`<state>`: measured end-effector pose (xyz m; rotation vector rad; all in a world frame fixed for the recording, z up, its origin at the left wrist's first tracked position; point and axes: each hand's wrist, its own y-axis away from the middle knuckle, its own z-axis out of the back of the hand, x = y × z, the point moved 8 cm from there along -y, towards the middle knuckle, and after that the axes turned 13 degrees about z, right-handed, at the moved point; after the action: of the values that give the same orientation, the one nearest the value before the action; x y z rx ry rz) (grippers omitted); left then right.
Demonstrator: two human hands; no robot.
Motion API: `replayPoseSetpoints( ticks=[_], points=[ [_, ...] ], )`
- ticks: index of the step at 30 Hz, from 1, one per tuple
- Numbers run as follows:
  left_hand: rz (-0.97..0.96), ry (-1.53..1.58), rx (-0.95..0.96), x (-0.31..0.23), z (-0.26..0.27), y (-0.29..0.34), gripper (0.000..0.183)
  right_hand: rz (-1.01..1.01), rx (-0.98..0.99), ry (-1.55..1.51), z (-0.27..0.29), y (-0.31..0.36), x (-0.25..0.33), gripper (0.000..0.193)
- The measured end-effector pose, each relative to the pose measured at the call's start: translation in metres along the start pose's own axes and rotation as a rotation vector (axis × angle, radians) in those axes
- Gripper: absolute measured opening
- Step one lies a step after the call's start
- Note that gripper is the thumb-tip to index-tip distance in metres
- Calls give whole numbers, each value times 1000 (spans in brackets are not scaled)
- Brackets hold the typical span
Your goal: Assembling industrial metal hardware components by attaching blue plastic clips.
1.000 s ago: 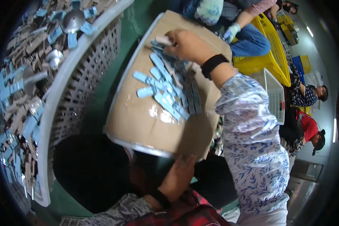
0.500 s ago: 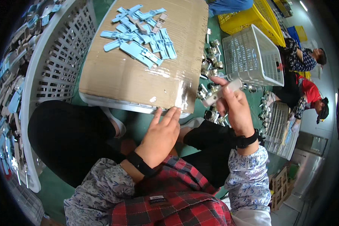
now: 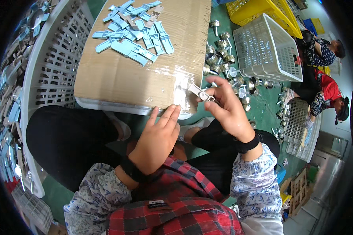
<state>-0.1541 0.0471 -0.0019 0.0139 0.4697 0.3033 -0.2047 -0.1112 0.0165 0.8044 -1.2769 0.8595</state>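
My right hand [image 3: 232,117] pinches a small beige plastic lever-like piece [image 3: 200,93] between thumb and fingers. Its hollow, ribbed side shows, and it sits over the near right corner of a cardboard sheet [image 3: 117,80]. My left hand [image 3: 156,141] rests with fingers stretched out, fingertips at the sheet's near edge, and holds nothing. Farther back on the cardboard lies a loose pile of light blue plastic levers [image 3: 125,48] with a few beige ones [image 3: 155,15] among them.
Metal fittings with stems [image 3: 223,53] lie scattered over the green floor at right. Beyond them stand a white crate [image 3: 259,47] and a yellow crate [image 3: 259,11]. A big white basket [image 3: 53,58] full of blue and beige parts stands at left. Two people sit at far right.
My right hand has moved left, bringing the beige piece over the cardboard corner and turning its hollow side into view. My left hand stays by the edge; the whole view has shifted slightly.
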Motion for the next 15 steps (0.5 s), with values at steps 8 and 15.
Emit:
replayPoseSetpoints(
  ticks=[8,15],
  points=[
    [31,18,-80,-1,-1,1,30,317,128,630,-17,-19,15,34],
    [58,80,-91,0,-5,1,31,349,138,753,-28,-25,8,29]
  ],
)
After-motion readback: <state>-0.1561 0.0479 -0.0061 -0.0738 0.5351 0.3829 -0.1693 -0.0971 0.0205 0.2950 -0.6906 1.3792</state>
